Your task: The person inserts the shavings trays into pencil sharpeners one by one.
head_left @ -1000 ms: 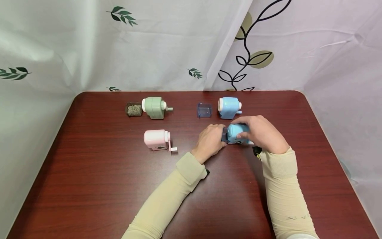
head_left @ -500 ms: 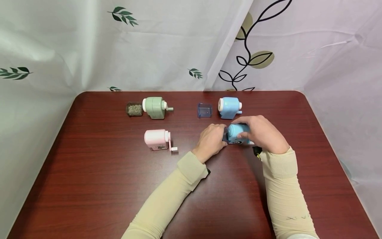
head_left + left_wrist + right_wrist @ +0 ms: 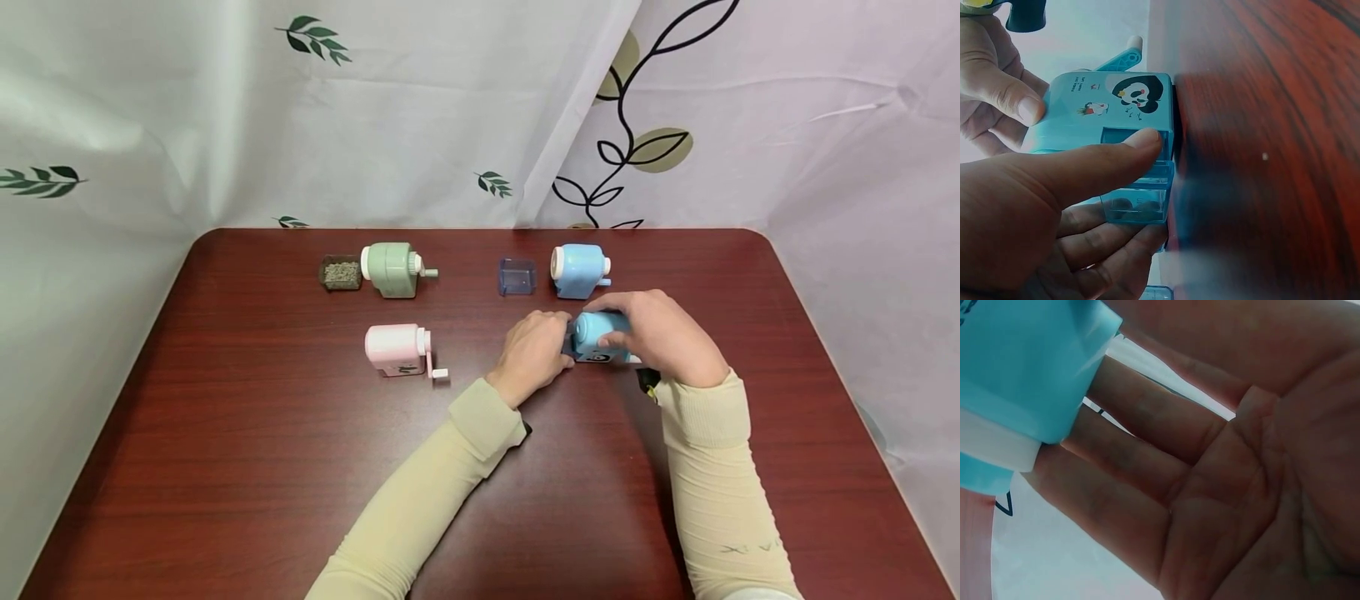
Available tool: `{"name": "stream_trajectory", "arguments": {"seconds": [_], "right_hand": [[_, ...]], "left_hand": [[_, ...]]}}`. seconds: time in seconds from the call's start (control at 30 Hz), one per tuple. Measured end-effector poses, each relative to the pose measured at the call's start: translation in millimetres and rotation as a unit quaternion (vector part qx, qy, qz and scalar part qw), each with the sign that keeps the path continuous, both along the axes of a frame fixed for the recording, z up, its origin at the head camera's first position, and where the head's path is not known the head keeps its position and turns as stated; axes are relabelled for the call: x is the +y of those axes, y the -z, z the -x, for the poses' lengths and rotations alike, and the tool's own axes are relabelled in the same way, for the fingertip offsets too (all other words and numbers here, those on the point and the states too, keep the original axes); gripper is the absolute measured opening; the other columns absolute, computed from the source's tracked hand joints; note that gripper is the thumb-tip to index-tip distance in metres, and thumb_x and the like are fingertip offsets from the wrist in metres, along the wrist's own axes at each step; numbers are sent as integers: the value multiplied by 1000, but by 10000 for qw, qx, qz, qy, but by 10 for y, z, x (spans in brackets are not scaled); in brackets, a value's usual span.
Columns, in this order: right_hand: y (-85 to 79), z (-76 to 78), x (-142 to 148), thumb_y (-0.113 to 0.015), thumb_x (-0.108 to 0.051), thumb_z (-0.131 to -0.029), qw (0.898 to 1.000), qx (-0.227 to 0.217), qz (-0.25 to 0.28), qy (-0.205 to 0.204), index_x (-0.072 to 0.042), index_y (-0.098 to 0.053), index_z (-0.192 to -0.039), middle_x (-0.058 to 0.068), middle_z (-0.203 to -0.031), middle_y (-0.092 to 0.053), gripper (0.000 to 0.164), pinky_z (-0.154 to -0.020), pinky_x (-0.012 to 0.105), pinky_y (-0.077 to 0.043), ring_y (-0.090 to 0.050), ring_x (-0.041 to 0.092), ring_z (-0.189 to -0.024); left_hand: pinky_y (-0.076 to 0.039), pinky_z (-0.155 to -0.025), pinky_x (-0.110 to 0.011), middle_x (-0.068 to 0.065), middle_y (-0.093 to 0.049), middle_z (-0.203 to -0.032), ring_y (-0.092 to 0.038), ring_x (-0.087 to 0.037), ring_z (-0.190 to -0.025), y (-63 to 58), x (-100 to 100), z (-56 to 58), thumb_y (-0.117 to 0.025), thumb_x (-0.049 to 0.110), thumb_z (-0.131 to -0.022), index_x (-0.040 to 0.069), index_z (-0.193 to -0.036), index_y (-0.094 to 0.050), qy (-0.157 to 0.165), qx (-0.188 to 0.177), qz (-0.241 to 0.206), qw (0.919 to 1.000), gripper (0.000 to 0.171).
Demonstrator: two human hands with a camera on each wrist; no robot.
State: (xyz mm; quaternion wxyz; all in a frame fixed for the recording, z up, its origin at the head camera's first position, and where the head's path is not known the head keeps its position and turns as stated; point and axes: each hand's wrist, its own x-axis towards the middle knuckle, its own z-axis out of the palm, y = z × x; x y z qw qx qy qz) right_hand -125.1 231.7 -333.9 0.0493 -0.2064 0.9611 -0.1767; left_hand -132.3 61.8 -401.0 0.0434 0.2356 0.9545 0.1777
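Head view, hands (image 3: 531,357) (image 3: 666,337) still holding panda sharpener (image 3: 589,330) and drawer (image 3: 569,340), unmoved

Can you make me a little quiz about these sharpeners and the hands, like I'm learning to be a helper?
1. True or false: the right hand holds the panda sharpener.
2. Which sharpener has a tray of crumbly bits right beside it?
A) pink sharpener
B) green sharpener
C) panda sharpener
3. Fill in: the left hand holds the panda sharpener's see-through ____.

Key: 1 true; 2 B; 3 drawer.
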Motion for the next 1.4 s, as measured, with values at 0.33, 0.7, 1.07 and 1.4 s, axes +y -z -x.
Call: {"name": "stream_trajectory", "arguments": {"seconds": [0.33, 0.7, 1.07, 1.4], "right_hand": [[9, 6, 12, -81, -10, -69, 10000, 57, 49, -27, -18, -70, -107, -3, -98, -67, 40, -76, 35, -45, -57, 16, -85], [0, 12, 42, -80, -9, -69, 9998, -24, 157, -104, -18, -70, -106, -1, -97, -67, 39, -75, 36, -45, -57, 17, -84], [-12, 12, 56, -80, -9, -70, 9997, -105, 195, -101, -17, -70, -107, 0, -98, -67, 39, -77, 36, -44, -57, 18, -85], [-5, 22, 60, -81, -11, -68, 9999, -83, 137, 10, -21, -70, -106, -4, -97, -67, 41, -75, 34, -45, -57, 15, -83]], "left_hand": [[-49, -77, -32, -1, -65, -95, -58, -16, -91, 1, 12, 20, -81, 30, -71, 11, -112, -63, 63, 152, 7, 9999, 49], [-49, -75, -34, -2, -67, -95, -59, -18, -90, -21, 39, 12, -82, 34, -69, 12, -106, -64, 50, 251, 119, 9996, 46], [-48, -77, -34, -2, -66, -96, -58, -19, -91, -27, 63, 11, -81, 35, -70, 12, -107, -64, 52, 193, 162, 9997, 47], [-48, -76, -33, -2, -66, -94, -58, -18, -89, -20, 81, 19, -81, 35, -71, 12, -106, -64, 56, 212, 132, 9997, 45]]}}
